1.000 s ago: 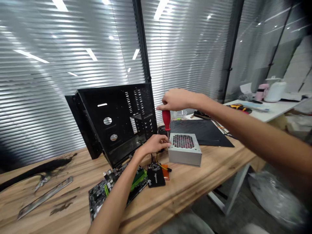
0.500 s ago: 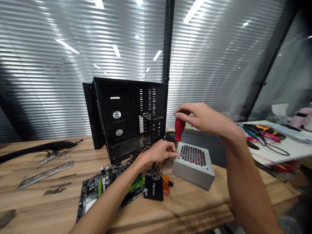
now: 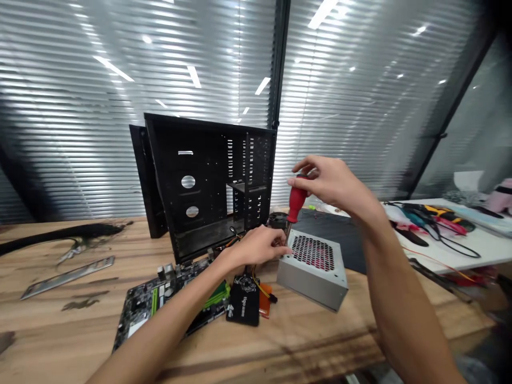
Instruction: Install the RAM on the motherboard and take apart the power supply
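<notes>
Nearest, on the wooden table (image 3: 304, 341), a green-slotted circuit board (image 3: 136, 304) lies at left, partly behind the left forearm; a black drive (image 3: 243, 301) stretches near to far beside it, overlapping an orange packet (image 3: 264, 301) just to its right. To the right of these sits the grey metal box (image 3: 314, 269), flat on the wood, its honeycomb grille facing up; its near side runs left to right, the right end angled nearer. At the box's left end, the left hand (image 3: 264, 245) has its fingers bent in beside the screwdriver (image 3: 297, 201); I cannot tell whether they pinch the shaft or only steady the corner. That screwdriver stands over the box's far-left corner, its long axis steep but tilted, red handle up and leaning right, shaft pointing down and left, the tip hidden by the fingers. Thumb and fingers of the right hand (image 3: 326, 178) grasp the top of the handle. Farther left lies a slim metal strip (image 3: 68, 277); beyond the hands, a black computer case (image 3: 208, 181) stands at left and a dark sheet (image 3: 328, 224) lies at right. Silvery blinds (image 3: 340, 106) fill the far side.
</notes>
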A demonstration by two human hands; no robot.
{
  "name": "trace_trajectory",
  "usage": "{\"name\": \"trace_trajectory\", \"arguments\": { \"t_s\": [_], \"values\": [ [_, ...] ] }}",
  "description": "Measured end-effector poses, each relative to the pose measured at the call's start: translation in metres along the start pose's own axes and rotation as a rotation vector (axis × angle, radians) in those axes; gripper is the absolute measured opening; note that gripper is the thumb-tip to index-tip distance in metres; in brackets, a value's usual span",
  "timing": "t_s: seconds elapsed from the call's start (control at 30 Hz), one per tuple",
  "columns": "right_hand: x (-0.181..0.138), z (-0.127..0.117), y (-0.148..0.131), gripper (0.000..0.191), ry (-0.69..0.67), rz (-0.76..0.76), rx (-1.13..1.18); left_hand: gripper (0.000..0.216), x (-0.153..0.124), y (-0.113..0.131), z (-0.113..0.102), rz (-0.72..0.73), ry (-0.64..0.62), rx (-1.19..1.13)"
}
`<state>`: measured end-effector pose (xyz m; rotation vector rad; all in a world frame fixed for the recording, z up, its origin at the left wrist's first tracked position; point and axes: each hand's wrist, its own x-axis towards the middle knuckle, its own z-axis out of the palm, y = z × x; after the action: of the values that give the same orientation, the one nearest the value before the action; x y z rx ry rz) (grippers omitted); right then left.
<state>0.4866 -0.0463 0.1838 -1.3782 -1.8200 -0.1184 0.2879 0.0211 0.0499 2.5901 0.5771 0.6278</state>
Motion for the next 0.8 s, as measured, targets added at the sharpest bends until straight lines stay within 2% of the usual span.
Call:
{"name": "trace_trajectory", "arguments": {
  "t_s": [0.13,0.2,0.43,0.63,0.73,0.8],
  "values": [
    [-0.002,-0.004,-0.004,0.028,-0.151,-0.085,0.326,0.019,-0.003,0.003,-0.005,0.021,-0.010,-0.052],
    [-0.003,-0.005,-0.008,0.027,-0.169,-0.071,0.349,0.018,-0.004,0.002,-0.006,-0.010,0.013,-0.045],
    [-0.002,0.009,-0.014,0.038,-0.054,-0.014,0.027,0.030,-0.002,-0.004,0.002,-0.124,0.127,0.026],
    [-0.002,0.018,-0.020,0.049,-0.059,0.015,-0.014,0.031,-0.004,-0.007,0.005,-0.094,0.146,0.068],
    [-0.002,0.019,-0.021,0.043,-0.063,0.004,-0.062,0.026,-0.003,-0.002,0.004,-0.052,0.129,-0.012],
    [-0.003,0.017,-0.020,0.035,-0.065,-0.001,-0.095,0.026,-0.003,0.002,0.001,-0.016,0.100,-0.156]
  ]
}}
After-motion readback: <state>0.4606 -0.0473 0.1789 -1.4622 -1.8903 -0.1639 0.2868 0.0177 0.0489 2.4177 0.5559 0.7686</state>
